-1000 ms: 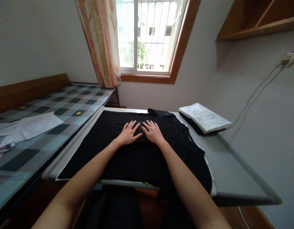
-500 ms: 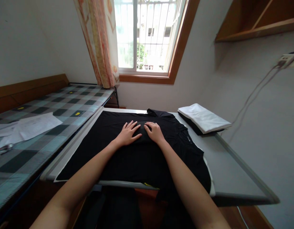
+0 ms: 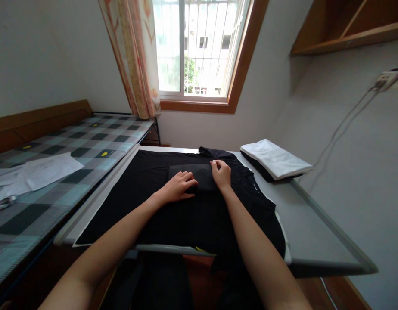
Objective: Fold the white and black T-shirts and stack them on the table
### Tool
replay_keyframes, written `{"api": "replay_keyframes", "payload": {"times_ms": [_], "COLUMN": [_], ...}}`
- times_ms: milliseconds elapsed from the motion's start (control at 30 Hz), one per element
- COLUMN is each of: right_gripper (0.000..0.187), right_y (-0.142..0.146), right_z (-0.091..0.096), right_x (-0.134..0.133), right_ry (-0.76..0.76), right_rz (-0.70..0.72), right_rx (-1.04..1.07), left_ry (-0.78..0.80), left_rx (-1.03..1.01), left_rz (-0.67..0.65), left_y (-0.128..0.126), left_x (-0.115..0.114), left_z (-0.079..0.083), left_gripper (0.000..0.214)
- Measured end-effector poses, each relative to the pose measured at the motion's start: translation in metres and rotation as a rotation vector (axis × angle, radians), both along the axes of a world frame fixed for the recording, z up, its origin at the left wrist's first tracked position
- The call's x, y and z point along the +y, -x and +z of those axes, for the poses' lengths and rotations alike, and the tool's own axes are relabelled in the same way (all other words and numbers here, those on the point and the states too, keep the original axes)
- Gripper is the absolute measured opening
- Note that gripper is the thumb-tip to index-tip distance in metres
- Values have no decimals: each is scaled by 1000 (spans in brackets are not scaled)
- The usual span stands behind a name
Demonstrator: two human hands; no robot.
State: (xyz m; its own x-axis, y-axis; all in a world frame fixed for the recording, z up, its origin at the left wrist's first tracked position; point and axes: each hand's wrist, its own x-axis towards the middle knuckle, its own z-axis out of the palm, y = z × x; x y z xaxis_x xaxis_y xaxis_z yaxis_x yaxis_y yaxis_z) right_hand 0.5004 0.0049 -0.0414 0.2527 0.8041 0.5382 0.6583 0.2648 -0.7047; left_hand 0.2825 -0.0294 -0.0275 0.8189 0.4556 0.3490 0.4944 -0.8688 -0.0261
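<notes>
A black T-shirt (image 3: 147, 172) lies spread flat over the table, its sleeves and collar to the right. On its middle is a dark grey rectangular sheet (image 3: 203, 175), whose material I cannot make out. My left hand (image 3: 178, 187) rests over the sheet's lower left part, fingers bent and somewhat apart, gripping nothing visible. At the sheet's upper right edge, my right hand (image 3: 221, 173) is closed, thumb and forefinger pinched together on that edge.
Folded white and black cloths (image 3: 276, 159) lie at the table's back right. White material shows under the shirt's rim. Left of the table (image 3: 328, 241) stands a bed with a checked mattress (image 3: 111, 133) and papers (image 3: 50, 170). A window (image 3: 202, 47) is ahead.
My right hand has slid right from the sheet's middle to its right edge and closed in a pinch. My left hand has shifted slightly towards me, its fingers now bent.
</notes>
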Motion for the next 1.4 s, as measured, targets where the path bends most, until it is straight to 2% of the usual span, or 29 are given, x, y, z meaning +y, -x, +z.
{"api": "replay_keyframes", "payload": {"times_ms": [233, 433, 600, 700, 767, 900, 1100, 1233, 1400], "right_gripper": [31, 28, 27, 27, 28, 34, 29, 30, 38], "right_y": [8, 10, 6, 4, 1, -8, -22, -24, -28], "right_z": [5, 10, 24, 32, 33, 25, 11, 8, 10], "right_x": [-6, -10, -17, -27, -36, -50, -56, -56, -58], "right_ry": [-43, 36, 159, 223, 196, 50, -102, -119, -103], "right_rz": [105, 186, 445, 536, 563, 597, 597, 603, 642], "right_rx": [-37, -153, -322, -525, -675, -881, -1082, -1148, -1193], "left_ry": [-108, -174, -197, -123, -67, -1, 64, 143, 31], "left_rx": [119, 98, 34, 55, 88, 87, 88, 55, 99], "left_rz": [-77, 18, 133, 86, 40, 14, -7, 28, 35], "left_y": [-4, -5, 2, 5, 5, 3, 4, 5, 3], "left_x": [-5, -4, 2, 3, 2, 0, 1, -1, -4], "left_z": [6, 6, 10, 10, 9, 9, 7, 8, 9], "left_gripper": [35, 24, 23, 22, 20, 17, 12, 24, 31]}}
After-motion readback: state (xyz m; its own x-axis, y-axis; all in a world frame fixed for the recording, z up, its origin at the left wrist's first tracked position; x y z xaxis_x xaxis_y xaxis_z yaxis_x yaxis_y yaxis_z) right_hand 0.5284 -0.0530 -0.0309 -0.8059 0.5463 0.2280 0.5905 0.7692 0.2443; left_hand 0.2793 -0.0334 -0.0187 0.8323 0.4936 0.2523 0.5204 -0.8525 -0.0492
